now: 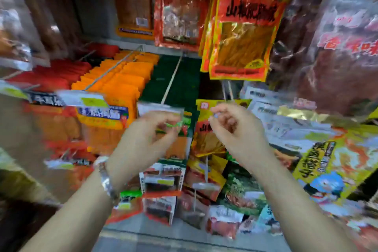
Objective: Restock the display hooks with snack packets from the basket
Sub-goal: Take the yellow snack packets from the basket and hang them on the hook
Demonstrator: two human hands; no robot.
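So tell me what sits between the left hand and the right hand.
In the head view, between the left hand and right hand hangs the front green packet of its hook row, beside a yellow packet. Blur hides whether either hand grips anything.

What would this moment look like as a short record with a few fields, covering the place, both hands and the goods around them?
setting: shop display of snack packets on hooks
left hand: raised at a hook tip, fingers on a green packet; bracelet on wrist
right hand: raised beside it, fingers curled, grip unclear
orange packets: full row at left
yellow packet: hanging above the hands
basket: not in view
image: blurred
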